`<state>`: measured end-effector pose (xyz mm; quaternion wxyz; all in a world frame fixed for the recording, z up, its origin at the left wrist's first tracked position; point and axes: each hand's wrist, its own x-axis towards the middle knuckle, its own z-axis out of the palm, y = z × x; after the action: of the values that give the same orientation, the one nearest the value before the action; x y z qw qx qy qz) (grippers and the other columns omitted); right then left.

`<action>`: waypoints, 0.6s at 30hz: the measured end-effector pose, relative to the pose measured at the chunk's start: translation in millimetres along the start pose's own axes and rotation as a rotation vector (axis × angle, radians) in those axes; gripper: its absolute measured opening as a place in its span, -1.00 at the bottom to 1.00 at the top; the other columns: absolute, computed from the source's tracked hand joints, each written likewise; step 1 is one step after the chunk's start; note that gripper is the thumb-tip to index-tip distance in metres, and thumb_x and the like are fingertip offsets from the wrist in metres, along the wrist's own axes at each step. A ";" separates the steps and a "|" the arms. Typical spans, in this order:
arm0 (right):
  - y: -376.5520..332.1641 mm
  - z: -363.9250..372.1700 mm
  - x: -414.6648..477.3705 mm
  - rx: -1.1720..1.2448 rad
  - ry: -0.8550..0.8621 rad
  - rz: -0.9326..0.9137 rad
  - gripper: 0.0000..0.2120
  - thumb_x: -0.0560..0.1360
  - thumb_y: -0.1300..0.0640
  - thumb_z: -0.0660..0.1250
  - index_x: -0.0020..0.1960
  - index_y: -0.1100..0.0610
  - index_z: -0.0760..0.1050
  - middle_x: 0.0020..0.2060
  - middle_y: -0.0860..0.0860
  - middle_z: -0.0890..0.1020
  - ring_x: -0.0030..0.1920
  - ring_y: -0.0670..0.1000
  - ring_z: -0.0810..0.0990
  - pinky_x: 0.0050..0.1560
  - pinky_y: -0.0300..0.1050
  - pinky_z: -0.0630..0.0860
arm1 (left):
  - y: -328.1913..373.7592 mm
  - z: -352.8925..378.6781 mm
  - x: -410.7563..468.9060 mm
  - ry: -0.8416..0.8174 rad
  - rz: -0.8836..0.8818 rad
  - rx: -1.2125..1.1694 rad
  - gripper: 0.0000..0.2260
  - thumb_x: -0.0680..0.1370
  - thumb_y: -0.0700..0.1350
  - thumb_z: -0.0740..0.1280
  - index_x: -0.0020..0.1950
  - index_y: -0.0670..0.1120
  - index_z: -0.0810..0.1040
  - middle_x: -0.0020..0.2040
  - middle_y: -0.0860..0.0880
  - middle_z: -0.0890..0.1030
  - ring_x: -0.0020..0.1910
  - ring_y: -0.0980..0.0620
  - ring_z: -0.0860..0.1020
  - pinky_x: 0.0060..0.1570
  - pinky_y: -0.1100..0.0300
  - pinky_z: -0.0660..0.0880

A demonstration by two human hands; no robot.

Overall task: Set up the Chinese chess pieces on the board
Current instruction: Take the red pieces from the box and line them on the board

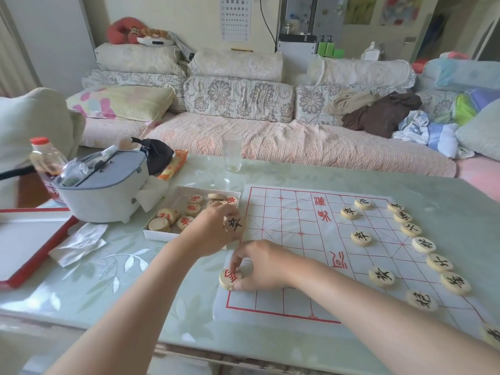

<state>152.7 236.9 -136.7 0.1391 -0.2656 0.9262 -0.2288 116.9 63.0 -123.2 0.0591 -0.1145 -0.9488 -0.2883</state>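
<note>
A white paper board (295, 220) with red grid lines lies on the table. Several black-lettered wooden pieces (424, 245) stand along its right side. My left hand (211, 234) holds a black-lettered piece (234, 224) just above the board's left edge, next to the white box (151, 234) of loose red-lettered pieces (185, 221). My right hand (259, 266) pinches a red-lettered piece (228, 278) that rests at the board's near left corner.
A grey lidded pot (108, 196) and a bottle (46, 158) stand at the left, with crumpled tissue (78, 242) and a red-edged tray (24, 239) nearby. A drinking glass (232, 152) stands at the table's far edge. A sofa lies beyond.
</note>
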 end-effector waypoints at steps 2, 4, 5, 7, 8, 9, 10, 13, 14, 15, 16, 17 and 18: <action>2.6 -4.6 -2.5 0.066 0.010 0.037 -0.73 0.33 -0.26 0.44 -0.03 -0.18 0.61 0.04 -0.27 0.57 -0.03 -0.27 0.52 0.04 -0.26 0.48 | 2.3 -2.7 -1.9 -0.002 0.004 -0.015 -0.51 0.40 -0.06 0.52 0.30 -0.01 0.50 0.18 0.05 0.50 -0.06 0.07 0.47 0.04 0.20 0.45; 7.7 -10.7 -3.6 0.179 0.078 0.059 -0.83 0.43 -0.11 0.42 -0.02 -0.08 0.63 0.01 -0.20 0.62 -0.18 -0.31 0.52 -0.09 -0.31 0.45 | 6.6 -4.1 -2.9 -0.008 0.009 -0.034 -0.52 0.39 -0.06 0.52 0.28 -0.02 0.51 0.16 0.06 0.52 -0.06 0.07 0.47 -0.05 0.25 0.42; 10.9 -14.5 -3.3 0.236 0.136 0.080 -0.88 0.48 -0.02 0.40 -0.02 -0.02 0.63 -0.02 -0.15 0.65 -0.19 -0.28 0.53 -0.11 -0.29 0.46 | 9.5 -3.6 -2.6 -0.012 0.015 -0.043 -0.53 0.38 -0.06 0.53 0.26 -0.02 0.52 0.14 0.06 0.53 -0.06 0.06 0.48 -0.13 0.28 0.40; 18.7 -21.9 -3.0 0.331 0.258 0.161 -0.92 0.53 0.08 0.33 -0.06 0.02 0.60 -0.13 -0.10 0.65 -0.21 -0.14 0.57 -0.14 -0.23 0.49 | 16.8 -0.5 -0.9 -0.024 0.024 -0.061 -0.53 0.36 -0.04 0.55 0.23 0.00 0.53 0.11 0.05 0.54 -0.06 0.05 0.50 -0.25 0.30 0.38; 22.2 -25.4 -4.2 0.397 0.304 0.213 -0.90 0.54 0.08 0.31 -0.07 0.06 0.58 -0.18 -0.07 0.63 -0.29 -0.10 0.56 -0.24 -0.21 0.47 | 21.5 1.7 0.2 -0.032 0.019 -0.069 -0.52 0.35 -0.04 0.55 0.23 0.02 0.52 0.11 0.06 0.55 -0.06 0.05 0.51 -0.24 0.29 0.39; 25.1 -29.0 -5.9 0.484 0.341 0.264 -0.86 0.55 0.07 0.28 -0.06 0.11 0.58 -0.18 -0.01 0.63 -0.37 -0.07 0.55 -0.35 -0.21 0.43 | 27.2 3.4 1.1 -0.035 0.014 -0.078 -0.52 0.34 -0.03 0.55 0.23 0.04 0.51 0.11 0.07 0.55 -0.06 0.05 0.52 -0.21 0.26 0.42; 27.9 -32.3 -8.4 0.587 0.368 0.303 -0.83 0.56 0.07 0.26 -0.02 0.15 0.57 -0.13 0.06 0.64 -0.41 -0.03 0.54 -0.43 -0.20 0.39 | 33.3 5.0 2.1 -0.033 0.010 -0.083 -0.51 0.34 -0.02 0.54 0.22 0.06 0.50 0.11 0.08 0.54 -0.06 0.06 0.52 -0.17 0.25 0.44; 34.1 -40.5 -19.4 0.841 0.394 0.326 -0.81 0.60 0.06 0.27 0.10 0.16 0.54 0.00 0.11 0.64 -0.38 0.02 0.60 -0.47 -0.18 0.40 | 52.8 10.2 4.1 -0.041 0.024 -0.096 -0.53 0.34 -0.04 0.54 0.21 0.08 0.51 0.06 0.11 0.52 -0.12 0.15 0.52 -0.20 0.34 0.41; 35.9 -42.7 -22.8 0.881 0.396 0.313 -0.82 0.59 0.07 0.30 0.13 0.15 0.53 -0.01 0.11 0.66 -0.37 0.03 0.62 -0.46 -0.16 0.43 | 59.0 12.9 4.6 -0.056 0.031 -0.108 -0.54 0.34 -0.05 0.54 0.20 0.08 0.51 0.04 0.11 0.52 -0.16 0.20 0.51 -0.23 0.37 0.39; 37.9 -44.8 -25.7 0.899 0.404 0.303 -0.81 0.58 0.09 0.33 0.16 0.14 0.52 -0.04 0.12 0.66 -0.36 0.03 0.62 -0.45 -0.16 0.45 | 65.5 16.2 5.6 -0.070 0.037 -0.130 -0.55 0.35 -0.07 0.54 0.19 0.08 0.52 0.04 0.10 0.53 -0.18 0.24 0.51 -0.25 0.39 0.38; 40.3 -47.2 -28.5 0.904 0.419 0.299 -0.78 0.57 0.11 0.36 0.18 0.15 0.51 -0.06 0.14 0.67 -0.36 0.03 0.62 -0.44 -0.16 0.47 | 72.1 19.5 6.3 -0.078 0.043 -0.157 -0.57 0.36 -0.07 0.53 0.19 0.08 0.52 0.05 0.10 0.55 -0.19 0.26 0.52 -0.27 0.41 0.39; 42.5 -49.7 -31.4 0.908 0.438 0.302 -0.76 0.56 0.12 0.38 0.20 0.15 0.50 -0.06 0.15 0.67 -0.37 0.02 0.61 -0.44 -0.16 0.48 | 78.1 22.9 7.8 -0.080 0.040 -0.188 -0.60 0.39 -0.05 0.51 0.19 0.08 0.53 0.05 0.10 0.57 -0.18 0.25 0.53 -0.29 0.44 0.38; 45.6 -52.2 -34.6 0.913 0.461 0.307 -0.75 0.56 0.13 0.39 0.21 0.16 0.50 -0.05 0.17 0.67 -0.38 0.02 0.61 -0.43 -0.15 0.50 | 83.9 26.0 9.1 -0.086 0.015 -0.231 -0.63 0.42 -0.04 0.49 0.20 0.08 0.53 0.04 0.10 0.59 -0.17 0.22 0.55 -0.29 0.44 0.38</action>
<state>141.7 308.8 -110.0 0.0654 0.0176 0.7672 -0.6378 128.0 147.0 -98.3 0.0070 -0.1400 -0.9101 -0.3900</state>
